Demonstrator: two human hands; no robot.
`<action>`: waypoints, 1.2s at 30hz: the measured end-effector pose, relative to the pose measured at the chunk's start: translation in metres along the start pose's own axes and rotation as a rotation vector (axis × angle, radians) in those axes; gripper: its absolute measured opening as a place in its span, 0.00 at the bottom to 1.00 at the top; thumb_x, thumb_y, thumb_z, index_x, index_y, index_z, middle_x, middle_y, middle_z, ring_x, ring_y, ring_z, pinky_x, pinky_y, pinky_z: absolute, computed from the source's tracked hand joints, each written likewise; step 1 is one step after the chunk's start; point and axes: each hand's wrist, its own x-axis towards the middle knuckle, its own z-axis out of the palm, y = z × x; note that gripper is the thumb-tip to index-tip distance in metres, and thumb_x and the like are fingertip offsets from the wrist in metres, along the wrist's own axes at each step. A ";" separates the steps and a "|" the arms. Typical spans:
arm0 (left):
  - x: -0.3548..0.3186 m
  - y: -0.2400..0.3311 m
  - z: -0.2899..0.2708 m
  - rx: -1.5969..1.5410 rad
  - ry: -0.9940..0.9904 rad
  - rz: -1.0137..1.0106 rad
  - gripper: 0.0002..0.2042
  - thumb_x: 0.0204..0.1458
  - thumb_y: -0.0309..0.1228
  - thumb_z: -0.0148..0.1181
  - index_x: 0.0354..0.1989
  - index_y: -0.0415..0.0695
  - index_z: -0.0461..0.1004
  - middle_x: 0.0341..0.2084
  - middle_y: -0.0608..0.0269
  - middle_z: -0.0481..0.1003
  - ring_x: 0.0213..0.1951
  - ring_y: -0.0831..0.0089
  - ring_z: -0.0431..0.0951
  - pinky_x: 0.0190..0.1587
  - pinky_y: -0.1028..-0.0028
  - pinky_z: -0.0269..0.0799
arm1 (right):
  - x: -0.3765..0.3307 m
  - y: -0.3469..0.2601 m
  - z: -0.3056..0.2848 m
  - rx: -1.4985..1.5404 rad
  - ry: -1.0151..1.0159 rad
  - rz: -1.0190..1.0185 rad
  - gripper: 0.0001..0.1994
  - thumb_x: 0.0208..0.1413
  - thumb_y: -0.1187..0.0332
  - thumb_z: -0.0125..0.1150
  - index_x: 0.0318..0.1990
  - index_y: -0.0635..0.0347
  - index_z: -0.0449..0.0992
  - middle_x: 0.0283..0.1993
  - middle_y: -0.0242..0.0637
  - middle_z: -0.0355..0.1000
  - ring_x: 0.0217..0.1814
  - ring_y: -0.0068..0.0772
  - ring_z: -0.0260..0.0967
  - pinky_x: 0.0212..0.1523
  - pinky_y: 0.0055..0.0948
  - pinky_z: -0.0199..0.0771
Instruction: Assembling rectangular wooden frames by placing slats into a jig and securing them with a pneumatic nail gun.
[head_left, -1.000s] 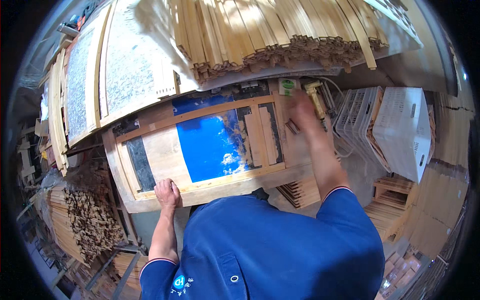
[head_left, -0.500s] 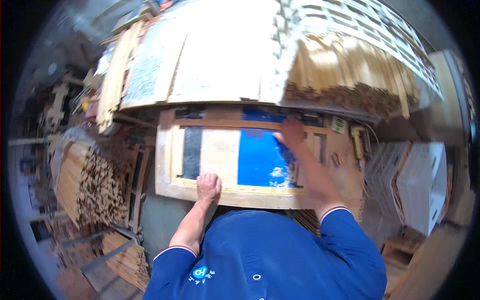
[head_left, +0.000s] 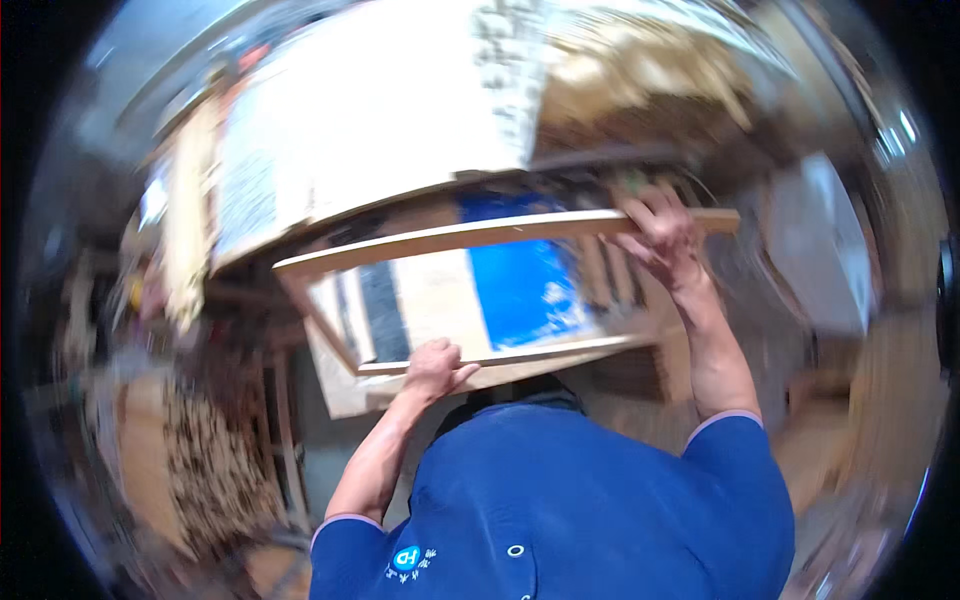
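A rectangular wooden frame point(head_left: 450, 238) is tilted over the worktable point(head_left: 345, 398), its far rail raised above the surface. My right hand point(head_left: 662, 232) is closed round that far rail towards its right end. On the near rail, my left hand point(head_left: 434, 370) is closed, with the thumb pointing right. Through the frame's opening show a blue sheet point(head_left: 520, 290) with pale dust on its lower right, a bare pale board point(head_left: 435, 295) and a dark strip point(head_left: 383, 305), all lying on the worktable.
Behind the worktable is a large white-topped surface point(head_left: 390, 110) with a heap of wooden strips point(head_left: 640, 85) at its right. A stack of cut wood point(head_left: 215, 450) stands at the lower left. White panels point(head_left: 820, 245) lean at the right.
The wooden frame has come up off the worktable at its far side and right end. My right hand has moved right and now grips the far rail. The whole view has turned slightly.
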 end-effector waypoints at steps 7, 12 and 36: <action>0.050 0.076 -0.015 0.096 -0.439 0.401 0.20 0.59 0.53 0.58 0.28 0.48 0.77 0.21 0.57 0.80 0.27 0.55 0.83 0.30 0.56 0.76 | -0.194 -0.012 -0.079 -0.225 0.320 0.499 0.23 0.40 0.63 0.79 0.46 0.58 0.79 0.44 0.39 0.72 0.47 0.45 0.72 0.48 0.40 0.76; 0.074 0.183 0.039 0.290 -0.514 0.708 0.17 0.62 0.49 0.56 0.28 0.50 0.78 0.20 0.62 0.80 0.25 0.59 0.83 0.24 0.61 0.75 | -0.282 -0.114 -0.054 0.333 0.413 0.935 0.33 0.46 0.58 0.79 0.58 0.63 0.74 0.58 0.50 0.71 0.58 0.46 0.73 0.60 0.41 0.74; 0.090 0.323 0.195 -0.203 -1.008 0.455 0.21 0.55 0.39 0.64 0.55 0.41 0.76 0.51 0.47 0.78 0.53 0.50 0.78 0.55 0.59 0.75 | -0.634 0.091 0.108 1.323 0.599 1.991 0.25 0.66 0.68 0.60 0.68 0.60 0.61 0.58 0.45 0.74 0.55 0.38 0.76 0.47 0.38 0.85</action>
